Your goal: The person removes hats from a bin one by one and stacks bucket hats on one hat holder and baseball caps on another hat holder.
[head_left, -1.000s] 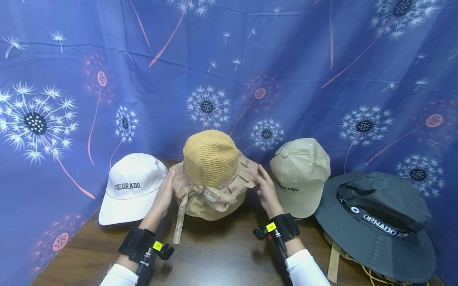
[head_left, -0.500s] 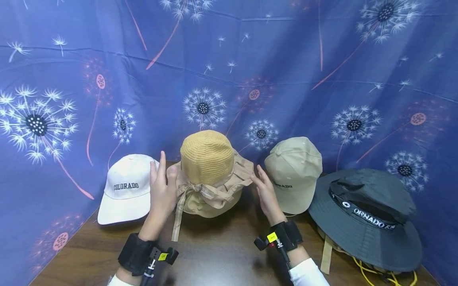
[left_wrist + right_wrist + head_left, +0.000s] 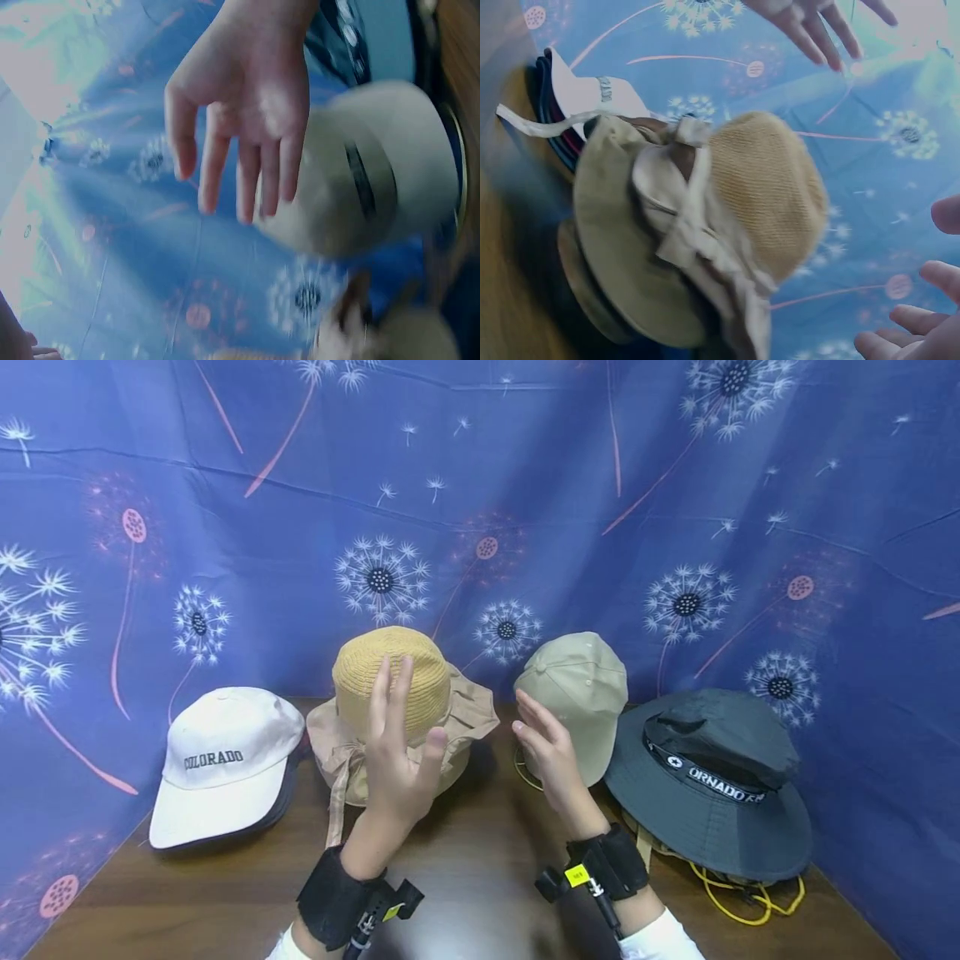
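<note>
A sun hat with a yellow woven crown (image 3: 360, 681) and a beige bow-tied brim sits atop a khaki-brimmed hat (image 3: 622, 225). In the head view my left hand (image 3: 401, 772) is raised in front of it, fingers extended and holding nothing, partly hiding the crown and bow. My right hand (image 3: 553, 756) is held up between the sun hat and a beige cap (image 3: 588, 702), fingers loosely extended. It overlaps the cap's front in that view. The left wrist view has the left palm (image 3: 255, 112) before the beige cap.
A white COLORADO cap (image 3: 225, 743), with dark brims under it, is at the left. The dark wide-brimmed hat (image 3: 712, 735) at the right lies over other hats, with yellow cord (image 3: 750, 906) trailing. A blue dandelion curtain (image 3: 480, 485) hangs behind the wooden table (image 3: 480, 893).
Both hands have let go of the sun hat's brim. The left hand has lifted and swung right across the hat; the right hand has moved slightly away. The head view has turned right.
</note>
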Tool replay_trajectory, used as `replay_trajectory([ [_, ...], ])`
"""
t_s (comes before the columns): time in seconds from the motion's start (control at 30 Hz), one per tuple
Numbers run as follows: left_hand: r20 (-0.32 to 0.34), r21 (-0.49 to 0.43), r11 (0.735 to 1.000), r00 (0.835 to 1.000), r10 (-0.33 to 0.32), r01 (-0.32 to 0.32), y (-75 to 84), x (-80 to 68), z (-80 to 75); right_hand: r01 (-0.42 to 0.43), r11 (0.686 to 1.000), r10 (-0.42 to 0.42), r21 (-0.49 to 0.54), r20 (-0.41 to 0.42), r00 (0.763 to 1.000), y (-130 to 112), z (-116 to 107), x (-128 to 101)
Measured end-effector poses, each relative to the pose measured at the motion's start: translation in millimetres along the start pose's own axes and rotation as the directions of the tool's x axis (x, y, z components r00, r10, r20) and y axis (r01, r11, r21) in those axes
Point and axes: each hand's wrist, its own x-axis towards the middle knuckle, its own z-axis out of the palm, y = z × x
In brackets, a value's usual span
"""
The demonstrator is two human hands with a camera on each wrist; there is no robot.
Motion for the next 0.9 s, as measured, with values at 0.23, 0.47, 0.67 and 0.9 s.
replay_trajectory([
  [0.23, 0.051, -0.147, 0.989, 0.998, -0.026, 0.033, 27.7, 4.9, 43.8, 0.114, 0.991, -0.117, -0.071, -0.042, 0.992, -31, -24, -8],
  [0.47, 0.326, -0.206, 0.934, 0.920, -0.216, 0.292, 53.1, 0.7, 85.8, 0.178, 0.947, -0.211, -0.266, -0.103, 0.972, -57, -59, -11],
  [0.67, 0.524, -0.055, 0.908, 0.786, -0.329, 0.416, 57.6, -10.1, 127.5, 0.139, 0.896, -0.259, -0.421, -0.242, 0.935, -74, -102, -13],
  [0.9, 0.652, 0.046, 0.880, 0.653, -0.386, 0.473, 64.3, -27.1, 173.3, 0.054, 0.905, -0.266, -0.423, -0.461, 0.847, -81, -147, -18],
])
